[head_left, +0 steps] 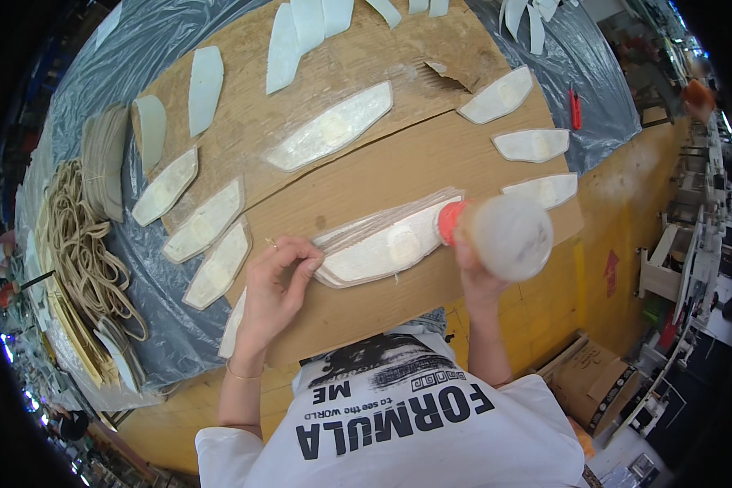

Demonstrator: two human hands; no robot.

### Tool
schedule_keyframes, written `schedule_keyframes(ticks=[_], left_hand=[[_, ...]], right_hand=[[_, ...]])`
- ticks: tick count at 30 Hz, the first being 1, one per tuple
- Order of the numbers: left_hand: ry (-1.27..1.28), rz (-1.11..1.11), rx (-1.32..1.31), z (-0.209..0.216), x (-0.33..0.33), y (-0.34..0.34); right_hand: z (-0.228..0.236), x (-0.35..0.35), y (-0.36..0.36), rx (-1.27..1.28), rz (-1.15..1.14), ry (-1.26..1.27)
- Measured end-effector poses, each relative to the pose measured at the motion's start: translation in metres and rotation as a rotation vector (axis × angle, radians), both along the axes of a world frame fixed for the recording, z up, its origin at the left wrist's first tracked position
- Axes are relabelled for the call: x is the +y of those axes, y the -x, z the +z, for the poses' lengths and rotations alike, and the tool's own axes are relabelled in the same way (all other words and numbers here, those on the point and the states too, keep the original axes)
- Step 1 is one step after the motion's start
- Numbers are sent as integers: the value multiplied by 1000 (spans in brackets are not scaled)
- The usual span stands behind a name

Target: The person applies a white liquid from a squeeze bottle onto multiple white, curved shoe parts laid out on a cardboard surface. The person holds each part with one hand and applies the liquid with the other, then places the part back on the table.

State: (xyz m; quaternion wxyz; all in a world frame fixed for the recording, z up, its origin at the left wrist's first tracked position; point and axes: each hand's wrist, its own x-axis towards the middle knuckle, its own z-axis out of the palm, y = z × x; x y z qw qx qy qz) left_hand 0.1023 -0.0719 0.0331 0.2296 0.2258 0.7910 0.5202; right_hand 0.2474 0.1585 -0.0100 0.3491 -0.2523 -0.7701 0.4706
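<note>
A stack of white, boat-shaped pieces with brown edges (366, 259) lies on the cardboard before me. The top piece bears a round cream patch at its middle. My left hand (278, 281) is closed, thumb and forefinger pinching the stack's left tip. Wrapped round a translucent squeeze bottle (514, 237) is my right hand (475, 272), mostly hidden behind it. The bottle is tilted, and its red cap (450, 223) points left at the right end of the top piece. Whether the cap touches the piece cannot be made out.
Similar single pieces (333, 126) lie about the cardboard sheet (431, 167). Pale green-white strips (206, 89) are along its far edge. At left are a bundle of beige cord (77, 236) and a tied stack of strips (104, 159). A red cutter (575, 110) rests on grey plastic at right.
</note>
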Motion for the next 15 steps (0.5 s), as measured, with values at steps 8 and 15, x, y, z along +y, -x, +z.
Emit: schedule_keyframes(ticks=[8,15], left_hand=[[17,-7,11,1,-1,0],[7,-5,8,0,-1,1]], right_hand=[[21,27,36,67,-263,10],[20,33,43,49,-295,-38]])
